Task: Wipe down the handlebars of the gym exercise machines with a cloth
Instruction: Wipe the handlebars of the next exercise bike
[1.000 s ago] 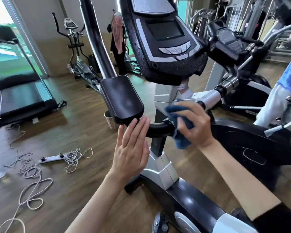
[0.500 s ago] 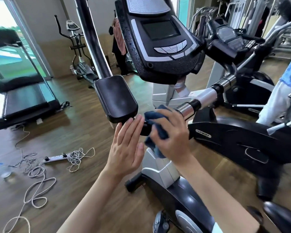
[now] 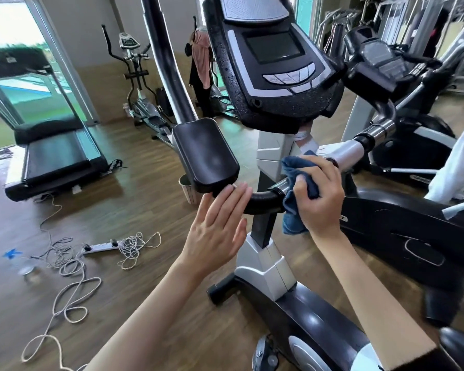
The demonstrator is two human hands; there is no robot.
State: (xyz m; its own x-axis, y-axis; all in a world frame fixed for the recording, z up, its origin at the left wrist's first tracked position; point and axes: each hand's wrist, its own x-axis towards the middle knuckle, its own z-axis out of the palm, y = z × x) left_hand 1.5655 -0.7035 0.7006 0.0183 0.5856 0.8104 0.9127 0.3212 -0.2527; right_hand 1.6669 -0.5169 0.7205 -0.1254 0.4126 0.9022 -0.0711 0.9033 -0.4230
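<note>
In a gym, a person's right hand (image 3: 320, 202) presses a crumpled dark blue cloth (image 3: 294, 218) around the black curved tubular handlebar (image 3: 263, 200) of an upright exercise bike, just right of its glossy black rectangular elbow pad (image 3: 206, 156). The fingers (image 3: 326, 168) are curled over the cloth, holding it against the bar. The left hand (image 3: 217, 231) is flat, its fingers (image 3: 233, 199) straight and close together, with their tips touching the bar directly beneath the pad. The job looks to be at an early to middle stage on this machine. The black stretch beside the pad is being wiped, while the silver metal section of bar (image 3: 346, 153) further right of the pad appears yet to be covered. Whether the black treadmill (image 3: 56, 156) and grey elliptical trainer (image 3: 137, 76), both beyond the pad to the left, have been wiped cannot be told.
</note>
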